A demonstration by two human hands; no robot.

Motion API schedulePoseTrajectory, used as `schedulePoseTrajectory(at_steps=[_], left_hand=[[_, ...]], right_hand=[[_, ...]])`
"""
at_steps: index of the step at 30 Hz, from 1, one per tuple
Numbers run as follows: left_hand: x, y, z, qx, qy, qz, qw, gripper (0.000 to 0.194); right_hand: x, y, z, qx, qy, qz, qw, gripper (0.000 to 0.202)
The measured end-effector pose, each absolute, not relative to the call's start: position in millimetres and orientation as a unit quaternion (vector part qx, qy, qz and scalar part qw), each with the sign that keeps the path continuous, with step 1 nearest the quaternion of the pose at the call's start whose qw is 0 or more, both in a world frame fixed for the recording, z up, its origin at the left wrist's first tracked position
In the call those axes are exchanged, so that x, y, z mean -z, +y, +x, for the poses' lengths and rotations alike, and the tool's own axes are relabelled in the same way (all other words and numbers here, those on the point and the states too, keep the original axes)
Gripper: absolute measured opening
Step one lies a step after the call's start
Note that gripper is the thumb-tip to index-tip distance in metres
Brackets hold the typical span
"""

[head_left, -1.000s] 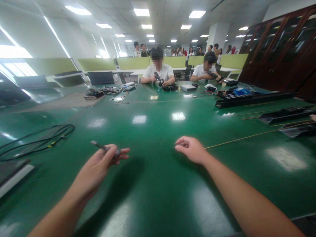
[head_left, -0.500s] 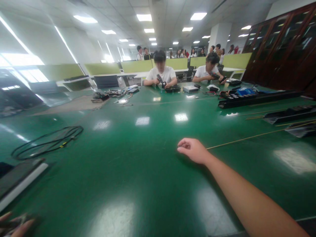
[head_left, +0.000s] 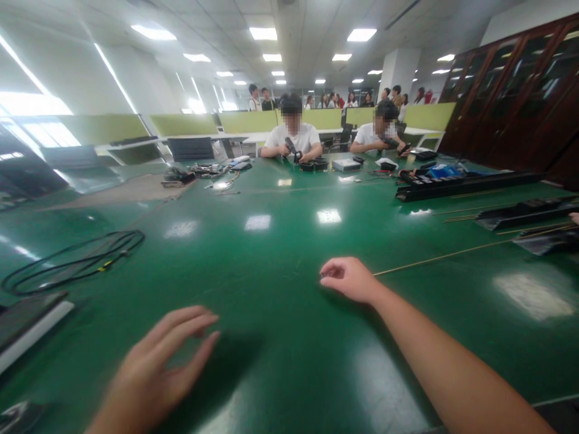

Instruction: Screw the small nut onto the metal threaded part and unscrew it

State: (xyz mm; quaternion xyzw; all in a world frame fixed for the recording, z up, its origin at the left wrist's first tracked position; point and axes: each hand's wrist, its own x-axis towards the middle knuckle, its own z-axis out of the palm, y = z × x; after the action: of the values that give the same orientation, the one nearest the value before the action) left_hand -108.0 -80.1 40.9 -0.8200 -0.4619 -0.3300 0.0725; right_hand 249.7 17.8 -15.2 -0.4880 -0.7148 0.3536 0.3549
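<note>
A black cable lies in loops at left, wooden cabinets standing at right.

Room is lit by ceiling panels and left-side windows; yellow-green partitions are seen behind, dark cabinets right.

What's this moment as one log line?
Left hand: open, above glossy green table | Right hand: curled, contents unclear | Nearby: thin yellow rod, looped black cable

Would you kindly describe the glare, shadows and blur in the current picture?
Head view: ceiling lights reflect as bright patches on the green table, and the windows at left look washed out; head view: the left hand looks blurred, with a dark shadow to its right, while the right hand looks sharper.
</note>
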Motion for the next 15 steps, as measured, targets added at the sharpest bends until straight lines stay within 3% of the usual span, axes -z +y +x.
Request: schedulePoseTrajectory(at_steps=[7, 11, 15], left_hand=[[-31, -5, 30, 0.136, -0.273, -0.952, 0.031, 0.040], [-19, 13, 66, 0.132, -0.256, -0.956, 0.056, 0.019], [-17, 13, 58, 0.171, -0.289, -0.941, 0.042, 0.021]], right_hand=[[14, 18, 254, -0.411, -0.726, -0.431, 0.345, 0.021], [15, 20, 256, -0.411, -0.738, -0.424, 0.327, 0.016], [12, 19, 255, -0.413, -0.733, -0.436, 0.321, 0.025]])
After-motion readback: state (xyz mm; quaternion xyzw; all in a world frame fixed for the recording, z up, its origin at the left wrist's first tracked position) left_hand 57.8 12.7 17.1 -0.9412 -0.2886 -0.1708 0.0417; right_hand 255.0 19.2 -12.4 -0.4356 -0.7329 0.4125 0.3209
